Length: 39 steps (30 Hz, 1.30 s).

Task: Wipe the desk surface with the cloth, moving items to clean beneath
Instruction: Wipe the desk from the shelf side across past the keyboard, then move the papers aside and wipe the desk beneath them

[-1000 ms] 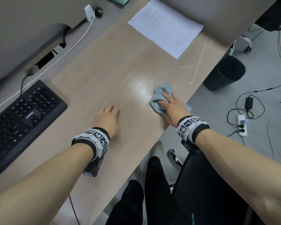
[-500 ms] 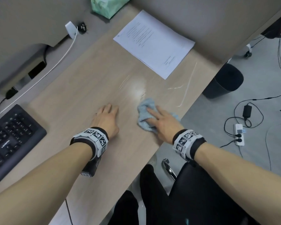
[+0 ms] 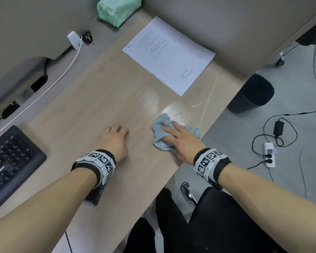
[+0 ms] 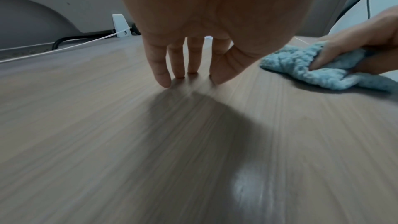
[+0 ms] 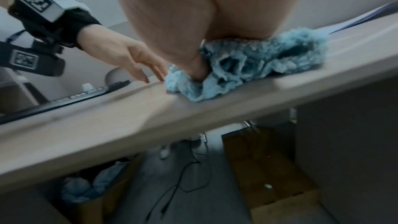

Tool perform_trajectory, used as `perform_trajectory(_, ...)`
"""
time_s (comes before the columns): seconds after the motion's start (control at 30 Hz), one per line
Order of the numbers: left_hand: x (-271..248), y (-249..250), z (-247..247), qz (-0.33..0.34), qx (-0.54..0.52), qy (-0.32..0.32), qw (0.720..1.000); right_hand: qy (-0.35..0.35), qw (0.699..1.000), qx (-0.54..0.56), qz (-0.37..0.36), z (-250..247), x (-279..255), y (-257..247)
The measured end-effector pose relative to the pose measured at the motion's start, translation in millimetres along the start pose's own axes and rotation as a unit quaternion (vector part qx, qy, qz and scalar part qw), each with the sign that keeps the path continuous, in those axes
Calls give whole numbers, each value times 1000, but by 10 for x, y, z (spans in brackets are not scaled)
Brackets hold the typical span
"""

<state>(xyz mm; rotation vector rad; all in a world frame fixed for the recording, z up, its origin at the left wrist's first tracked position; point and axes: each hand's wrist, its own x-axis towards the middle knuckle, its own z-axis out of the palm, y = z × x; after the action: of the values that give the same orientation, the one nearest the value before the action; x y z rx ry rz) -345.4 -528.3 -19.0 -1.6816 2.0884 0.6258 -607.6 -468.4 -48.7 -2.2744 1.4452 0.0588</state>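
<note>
A crumpled light-blue cloth [image 3: 160, 128] [image 4: 290, 64] [image 5: 269, 57] lies on the wooden desk [image 3: 91, 110], close to its front edge. My right hand [image 3: 179, 137] [image 5: 193, 23] presses down on it. Its fingers lie straight across the top, and the thumb digs into the cloth's near side. Wet streaks shine on the wood just beyond the cloth. My left hand [image 3: 115, 137] [image 4: 189, 74] [image 5: 129, 57] holds nothing. It stands a short way left of the cloth, with relaxed fingertips touching the bare desk.
A printed sheet of paper [image 3: 169, 55] lies at the far right of the desk, a green packet [image 3: 119, 10] behind it. A black keyboard [image 3: 9, 161] sits at the left, a white plug and cable [image 3: 74, 40] along the back. A dark bin [image 3: 252, 94] stands on the floor.
My right hand has slid the cloth leftward along the front edge, closer to my left hand. The left hand has stayed in place. The head view has shifted toward the back of the desk.
</note>
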Motion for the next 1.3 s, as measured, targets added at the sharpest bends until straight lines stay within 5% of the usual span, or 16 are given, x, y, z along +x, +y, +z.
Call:
perform_trajectory(0.23, 9, 61, -75, -20, 10, -29, 999, 50, 987, 36, 150, -149, 123, 491)
perform_trajectory(0.37, 88, 143, -207, -57, -26, -49, 997, -24, 989, 37, 144, -167, 187, 300)
perform_trajectory(0.53, 324, 245, -401, -124, -188, -6, 974, 46, 964, 203, 167, -644, 67, 445)
perform_trajectory(0.67, 586, 404, -587, -168, -389, -18, 906, 111, 898, 331, 266, -1128, 161, 704)
perform_trajectory(0.73, 683, 549, -711, -175, -475, -30, 862, 141, 812, 451, 343, -1273, 300, 910)
perform_trajectory(0.83, 876, 749, -880, -179, -530, -32, 828, 193, 640, 613, 421, -1494, 547, 1215)
perform_trajectory(0.9, 1004, 849, -958, -182, -563, -33, 805, 200, 586, 644, 450, -1590, 716, 1423)
perform_trajectory(1.0, 1230, 960, -1056, -187, -616, -50, 764, 194, 550, 666, 465, -1644, 906, 1715)
perform_trajectory(1.13, 1527, 1021, -1118, -204, -652, -63, 727, 179, 563, 669, 452, -1588, 1064, 1971)
perform_trajectory(1.23, 1650, 1038, -1143, -209, -658, -72, 720, 210, 521, 690, 456, -1601, 1207, 1968)
perform_trajectory(1.3, 1703, 1034, -1150, -216, -659, -75, 717, 197, 537, 675, 466, -1611, 1318, 1943)
